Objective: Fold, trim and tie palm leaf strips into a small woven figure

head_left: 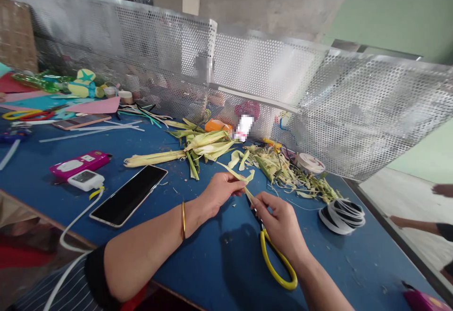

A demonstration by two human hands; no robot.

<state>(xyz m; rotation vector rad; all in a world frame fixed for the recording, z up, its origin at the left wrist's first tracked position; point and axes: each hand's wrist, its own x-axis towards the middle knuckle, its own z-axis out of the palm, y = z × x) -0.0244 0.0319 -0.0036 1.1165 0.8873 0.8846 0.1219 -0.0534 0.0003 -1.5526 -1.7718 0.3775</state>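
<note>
My left hand (222, 189), a gold bangle at its wrist, pinches a pale green corn husk strip (238, 175) between thumb and fingers. One end of the strip curls up past the fingertips, and its lower part runs toward my right hand (278, 216). That hand is closed around the blade end of a pair of scissors, whose yellow handle (283, 273) hangs below the palm. The fingertips also meet the husk, close to the dark blades; exactly how blades and husk touch is hidden. Beyond my hands lies a bundle of corn husks (208, 142).
Husk scraps (283, 167) are heaped behind my right hand, near a roll of white ribbon (342, 216). A smartphone (129, 197) and a white charger (86, 179) lie at left. Perforated metal panels (258, 65) border the blue table's back. Another person's arm (417, 224) shows at right.
</note>
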